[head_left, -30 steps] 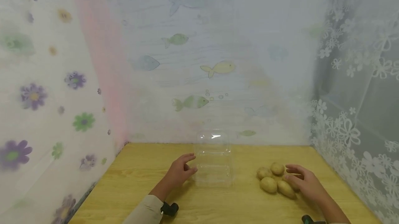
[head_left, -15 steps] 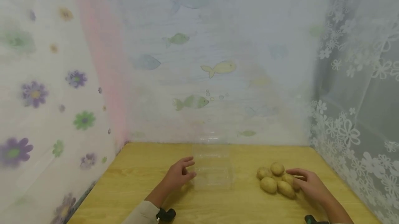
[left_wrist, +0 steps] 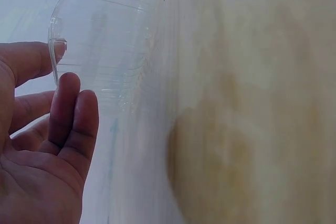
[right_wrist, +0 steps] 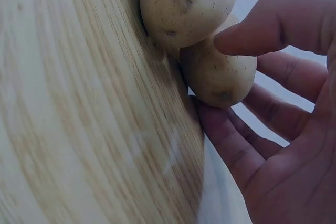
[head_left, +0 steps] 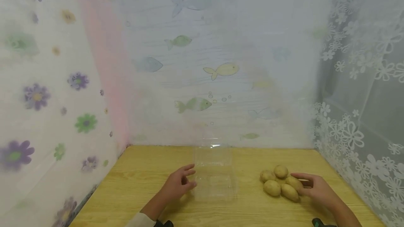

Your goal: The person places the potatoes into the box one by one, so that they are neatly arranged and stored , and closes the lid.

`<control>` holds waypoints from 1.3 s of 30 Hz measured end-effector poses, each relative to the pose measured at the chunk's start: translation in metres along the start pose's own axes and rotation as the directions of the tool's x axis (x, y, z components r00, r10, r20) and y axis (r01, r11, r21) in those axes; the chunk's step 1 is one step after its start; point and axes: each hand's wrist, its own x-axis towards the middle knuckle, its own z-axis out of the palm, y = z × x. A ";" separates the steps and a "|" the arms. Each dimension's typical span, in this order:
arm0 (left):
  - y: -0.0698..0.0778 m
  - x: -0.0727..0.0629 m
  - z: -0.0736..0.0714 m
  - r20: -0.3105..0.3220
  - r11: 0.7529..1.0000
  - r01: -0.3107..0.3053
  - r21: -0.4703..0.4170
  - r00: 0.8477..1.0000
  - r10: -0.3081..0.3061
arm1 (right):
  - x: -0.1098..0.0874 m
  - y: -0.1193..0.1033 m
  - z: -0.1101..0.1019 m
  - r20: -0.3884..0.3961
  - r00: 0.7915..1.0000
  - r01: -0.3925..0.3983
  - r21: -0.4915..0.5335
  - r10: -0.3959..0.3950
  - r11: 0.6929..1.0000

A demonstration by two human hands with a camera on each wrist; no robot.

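A clear plastic clamshell box (head_left: 215,185) with its lid raised toward the back stands mid-table. My left hand (head_left: 176,185) pinches its left edge; in the left wrist view, fingers lie on both sides of the clear rim (left_wrist: 53,30). On the right, my right hand (head_left: 318,189) holds the rightmost potato (head_left: 293,182) of a small group, and this potato still sits among the others on the table. Seen from the right wrist, the thumb lies over the held potato (right_wrist: 220,77) and the fingers curl round its far side and end. Another potato (right_wrist: 186,6) partly overlaps it.
Several more potatoes (head_left: 272,187) lie close together left of the right hand. The wood-grain table (head_left: 142,164) is bordered by a fish-patterned curtain (head_left: 189,79) behind, a flowered curtain (head_left: 47,121) at left and a sheer one (head_left: 363,142) at right.
My left hand has drawn the clear box toward me and slightly left. My right hand has shifted slightly right and toward me around the rightmost potato, which now shows more fully.
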 end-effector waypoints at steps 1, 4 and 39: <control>0.001 -0.001 0.000 -0.003 1.000 -0.004 0.002 1.000 0.004 | 0.000 0.000 0.000 0.002 1.000 -0.004 -0.002 0.004 1.000; 0.004 -0.005 0.001 -0.001 1.000 0.000 -0.016 1.000 0.000 | -0.002 0.001 0.000 -0.004 0.999 -0.032 0.003 0.032 0.999; 0.016 -0.023 0.004 0.166 0.976 -0.033 -0.214 0.984 0.070 | 0.000 0.002 0.003 -0.133 0.991 -0.029 0.044 0.034 0.999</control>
